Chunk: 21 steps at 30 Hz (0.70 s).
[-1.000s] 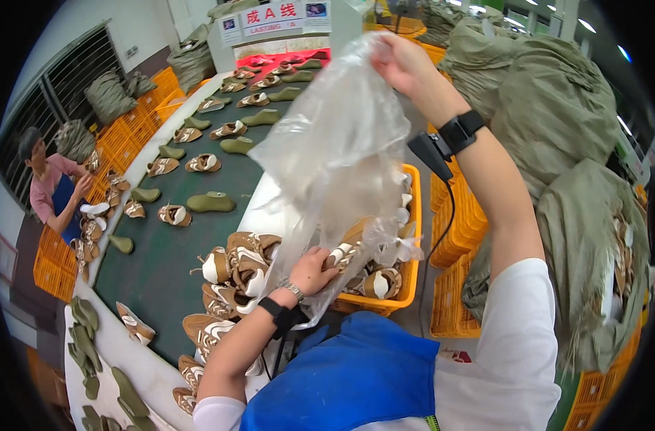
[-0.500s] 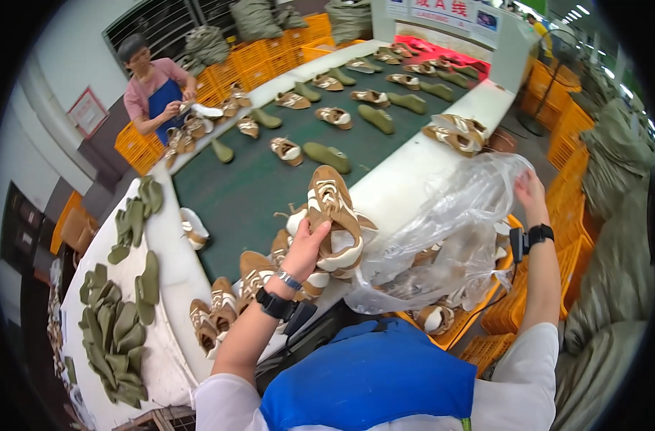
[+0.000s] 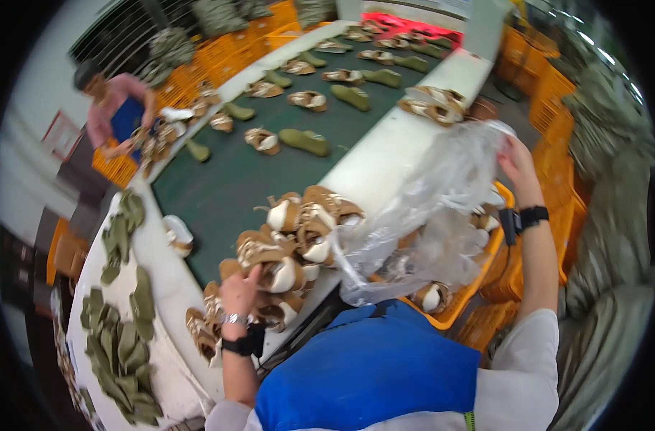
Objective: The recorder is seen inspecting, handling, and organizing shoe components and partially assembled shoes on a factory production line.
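Note:
My right hand (image 3: 516, 159) grips the rim of a clear plastic bag (image 3: 442, 179), holding it up over an orange crate (image 3: 453, 316) with shoes in it. The bag's lower side drapes beside the shoe pile. At the table's near edge, my left hand (image 3: 240, 291) is among brown-and-white lace-up sneakers, against one brown shoe (image 3: 230, 268). Its fingers are blurred and partly hidden, so its grip is unclear. Next to the bag, a brown-and-white sneaker (image 3: 317, 233) lies on the heap, apart from my left hand.
Sneakers and green shoe inserts (image 3: 304, 142) lie in rows on the green conveyor belt (image 3: 227, 172). More inserts (image 3: 119, 352) are piled on the left table. Across the belt, a co-worker (image 3: 119, 108) handles shoes. Orange crates (image 3: 550, 165) and grey-green sacks (image 3: 607, 215) stand at right.
My left hand has let go of the raised sneaker, now on the heap, and moved left and down to another shoe. My right hand still holds the bag. The view has shifted slightly.

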Available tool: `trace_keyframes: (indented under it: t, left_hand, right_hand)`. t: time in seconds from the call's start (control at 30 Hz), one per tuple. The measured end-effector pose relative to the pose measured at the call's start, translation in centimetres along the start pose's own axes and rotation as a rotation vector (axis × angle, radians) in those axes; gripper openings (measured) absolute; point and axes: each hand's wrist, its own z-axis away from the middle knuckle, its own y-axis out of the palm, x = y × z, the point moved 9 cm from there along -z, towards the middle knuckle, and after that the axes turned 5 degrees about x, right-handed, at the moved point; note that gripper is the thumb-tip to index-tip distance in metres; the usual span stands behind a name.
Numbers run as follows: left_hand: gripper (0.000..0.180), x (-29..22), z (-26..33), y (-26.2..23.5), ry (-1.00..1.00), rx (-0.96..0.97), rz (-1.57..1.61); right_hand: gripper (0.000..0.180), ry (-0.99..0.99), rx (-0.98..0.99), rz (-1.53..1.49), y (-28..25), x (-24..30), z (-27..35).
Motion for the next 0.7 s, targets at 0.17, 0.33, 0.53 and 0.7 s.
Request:
trace_keyframes:
  t: [0.17, 0.33, 0.53, 0.7]
  left_hand:
    - [0.016, -17.7, 5.2, -7.3, 0.614, -0.107, 0.437]
    - [0.023, -35.2, 10.1, 4.6, 1.135, 0.582, 0.407]
    - [0.029, -38.3, 4.8, 15.8, 1.161, 0.431, 0.304]
    - [0.031, -39.5, 5.1, 17.1, 1.284, 0.398, 0.28]
  right_hand:
    - [0.015, -0.005, 0.086, 0.08, 11.7, 4.9, 6.5]
    - [0.016, 0.056, 0.151, -0.018, 17.7, 8.0, 11.5]
    - [0.019, 0.107, 0.336, -0.197, 13.5, 9.6, 15.8]
    - [0.021, -0.065, 0.117, 0.026, 8.3, 11.8, 19.3]
